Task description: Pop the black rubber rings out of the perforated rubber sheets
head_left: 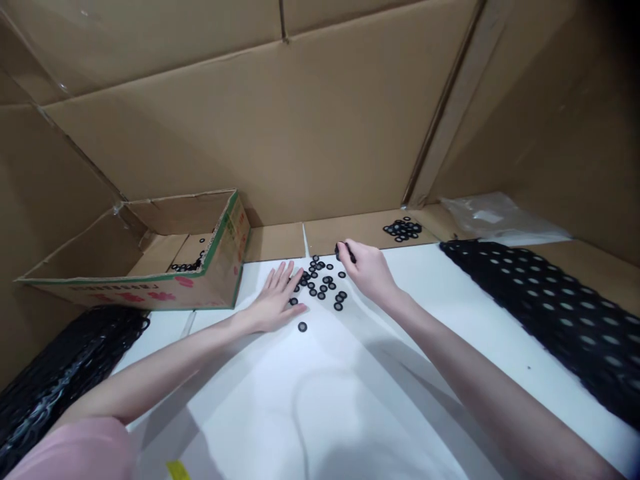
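Observation:
Small black rings (323, 288) with greyish middles lie scattered on the white tabletop (320, 387) between my hands. My left hand (273, 300) rests flat at the left side of this scatter, fingers spread, touching or covering a few rings at its edge. One ring (303, 327) lies apart, just below the left thumb. Beyond the right side of the scatter, my right hand (369, 270) is closed around some black rings (351, 253), partly hidden by its fingers; how many cannot be made out.
On the left stands an open cardboard box (165, 293) with some rings inside. A ring pile (403, 229) sits on cardboard at the back, near a clear plastic bag (500, 215). Black bundles flank the table, left (75, 373) and right (555, 310). Cardboard walls (340, 127) enclose it.

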Demonstrator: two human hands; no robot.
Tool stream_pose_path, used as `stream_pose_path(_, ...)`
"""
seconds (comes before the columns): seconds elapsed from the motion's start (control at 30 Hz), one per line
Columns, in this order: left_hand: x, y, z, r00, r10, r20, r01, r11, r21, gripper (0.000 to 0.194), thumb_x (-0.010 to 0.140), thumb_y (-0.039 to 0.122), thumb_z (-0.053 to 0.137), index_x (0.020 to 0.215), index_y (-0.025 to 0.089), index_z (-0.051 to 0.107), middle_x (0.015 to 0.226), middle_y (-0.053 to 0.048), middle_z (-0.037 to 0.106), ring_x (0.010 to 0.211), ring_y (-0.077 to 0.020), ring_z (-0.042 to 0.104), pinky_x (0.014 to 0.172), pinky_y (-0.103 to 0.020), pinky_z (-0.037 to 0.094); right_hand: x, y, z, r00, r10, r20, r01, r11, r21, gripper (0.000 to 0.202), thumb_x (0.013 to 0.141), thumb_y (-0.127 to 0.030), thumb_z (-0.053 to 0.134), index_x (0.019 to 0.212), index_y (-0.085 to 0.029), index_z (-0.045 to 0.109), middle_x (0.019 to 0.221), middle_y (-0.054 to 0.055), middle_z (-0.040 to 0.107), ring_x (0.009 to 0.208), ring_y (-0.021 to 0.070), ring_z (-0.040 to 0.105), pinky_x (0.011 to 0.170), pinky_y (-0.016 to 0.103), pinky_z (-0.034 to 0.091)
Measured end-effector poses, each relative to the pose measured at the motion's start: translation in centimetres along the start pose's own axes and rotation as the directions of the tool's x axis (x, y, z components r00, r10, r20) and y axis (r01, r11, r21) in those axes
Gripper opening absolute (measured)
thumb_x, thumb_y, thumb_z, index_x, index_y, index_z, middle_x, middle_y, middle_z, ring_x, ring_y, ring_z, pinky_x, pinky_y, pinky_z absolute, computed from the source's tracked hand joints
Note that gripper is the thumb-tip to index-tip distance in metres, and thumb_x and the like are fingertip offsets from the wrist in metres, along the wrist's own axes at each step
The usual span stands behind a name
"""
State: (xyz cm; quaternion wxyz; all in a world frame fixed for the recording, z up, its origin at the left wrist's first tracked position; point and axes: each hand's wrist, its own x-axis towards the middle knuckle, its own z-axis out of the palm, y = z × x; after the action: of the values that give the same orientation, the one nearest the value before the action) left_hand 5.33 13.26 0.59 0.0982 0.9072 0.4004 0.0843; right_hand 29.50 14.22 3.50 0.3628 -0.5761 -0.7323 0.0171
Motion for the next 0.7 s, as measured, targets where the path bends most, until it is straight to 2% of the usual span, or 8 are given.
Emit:
stream_pose_path(0.07, 1.5, -0.8, 2.3, 0.997, -0.052, 0.062, 0.053, 0.998, -0.014, 0.076, 0.092, 0.059, 0.033, 0.152, 0.017, 0.012, 0.158, -0.016, 0.003, 0.146, -0.0311, -0.005, 0.116, -0.056, 0.007, -0.2, 0.4, -0.1, 1.000, 0.000, 0.001, 0.000, 1.000, 0.008, 0.042, 0.098, -0.039, 0.027, 0.070, -0.020, 0.052, 0.065, 0.005, 0.063, 0.058, 0.0165, 0.056, 0.057, 0.027, 0.031)
stream_pose_path(0.13, 3.2, -1.1, 3.4, 0.998, -0.047, 0.047, 0.049, 0.998, -0.033, 0.075, 0.093, 0.060, 0.031, 0.152, 0.020, 0.009, 0.158, -0.014, 0.001, 0.146, -0.0288, -0.007, 0.117, -0.055, 0.006, -0.4, 0.6, -0.2, 1.000, 0.004, -0.002, -0.004, 1.000, 0.013, 0.043, 0.098, -0.040, 0.027, 0.070, -0.020, 0.053, 0.065, 0.005, 0.063, 0.059, 0.0166, 0.056, 0.058, 0.027, 0.031)
stream_pose_path(0.23, 5.9, -0.7, 3.9, 0.999, -0.034, -0.007, 0.034, 0.998, -0.053, 0.074, 0.093, 0.060, 0.032, 0.152, 0.021, 0.010, 0.159, -0.013, 0.003, 0.147, -0.0282, -0.004, 0.117, -0.053, 0.009, -0.5, 0.9, -0.2, 1.000, 0.011, -0.008, -0.011, 1.000, 0.019, 0.042, 0.097, -0.039, 0.027, 0.070, -0.020, 0.053, 0.065, 0.005, 0.063, 0.060, 0.0168, 0.057, 0.058, 0.027, 0.032)
stream_pose_path(0.33, 7.7, 0.0, 4.0, 1.000, -0.002, -0.009, 0.002, 0.998, -0.070, 0.074, 0.092, 0.060, 0.035, 0.151, 0.018, 0.019, 0.157, -0.016, 0.015, 0.147, -0.0298, 0.007, 0.117, -0.052, 0.014, -0.5, 0.8, -0.2, 1.000, 0.019, -0.009, -0.019, 0.999, 0.026, 0.040, 0.097, -0.038, 0.028, 0.070, -0.020, 0.052, 0.065, 0.005, 0.063, 0.060, 0.0168, 0.057, 0.059, 0.026, 0.033)
stream_pose_path(0.43, 8.0, 0.3, 3.9, 0.992, 0.124, -0.008, -0.124, 0.986, -0.114, 0.068, 0.092, 0.056, 0.041, 0.147, 0.018, 0.029, 0.150, -0.016, 0.034, 0.142, -0.0287, 0.024, 0.115, -0.047, 0.022, -0.6, 0.7, 0.0, 1.000, 0.023, -0.004, -0.023, 0.999, 0.029, 0.040, 0.097, -0.039, 0.027, 0.071, -0.020, 0.052, 0.066, 0.005, 0.063, 0.060, 0.0168, 0.057, 0.059, 0.027, 0.033)
stream_pose_path(0.57, 7.1, 0.4, 3.2, 0.947, 0.321, -0.015, -0.320, 0.938, -0.132, 0.060, 0.087, 0.054, 0.053, 0.138, 0.024, 0.044, 0.137, -0.015, 0.046, 0.129, -0.0291, 0.039, 0.108, -0.045, 0.032, -0.6, 0.5, 0.1, 1.000, 0.023, -0.002, -0.023, 0.999, 0.042, 0.042, 0.097, -0.040, 0.027, 0.071, -0.021, 0.052, 0.065, 0.005, 0.062, 0.059, 0.0163, 0.056, 0.059, 0.027, 0.033)
stream_pose_path(0.7, 6.6, 0.8, 2.7, 0.922, 0.388, -0.009, -0.388, 0.919, -0.074, 0.055, 0.082, 0.058, 0.057, 0.123, 0.022, 0.056, 0.118, -0.014, 0.055, 0.113, -0.0294, 0.047, 0.098, -0.044, 0.037, -0.6, 0.5, 0.1, 1.000, 0.012, 0.003, -0.012, 0.998, 0.058, 0.041, 0.097, -0.040, 0.027, 0.070, -0.021, 0.050, 0.064, 0.004, 0.062, 0.057, 0.0156, 0.055, 0.058, 0.027, 0.033)
